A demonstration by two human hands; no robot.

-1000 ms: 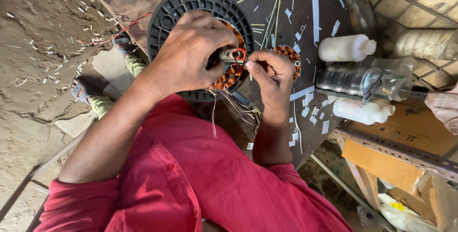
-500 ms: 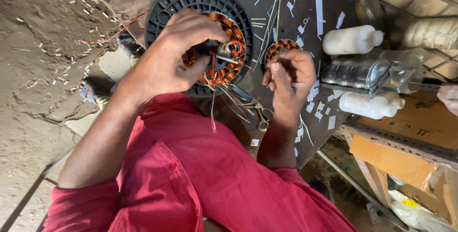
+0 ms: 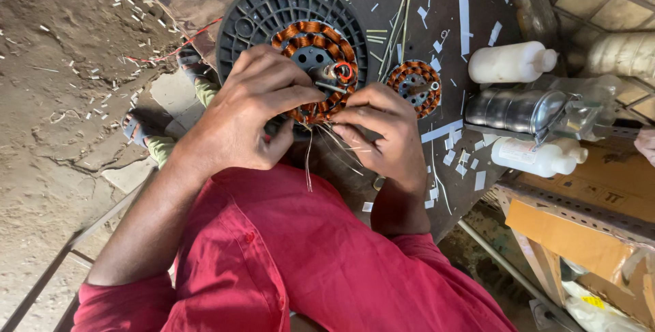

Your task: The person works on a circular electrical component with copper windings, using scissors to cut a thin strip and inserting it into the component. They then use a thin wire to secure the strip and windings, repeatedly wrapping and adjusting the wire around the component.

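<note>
Copper windings of the stator (image 3: 315,66) sit ringed on a dark ribbed plastic disc (image 3: 263,15) in the upper middle of the frame, and my left hand (image 3: 249,110) lies over their lower left edge with its fingers clenched on the coil. Just right of it, my right hand (image 3: 385,131) pinches the thin loose wires (image 3: 327,144) trailing from the stator's lower rim. Further right on the table (image 3: 477,4) lie a smaller copper coil (image 3: 414,86), two white bottles (image 3: 512,62) and a metal canister (image 3: 515,110).
</note>
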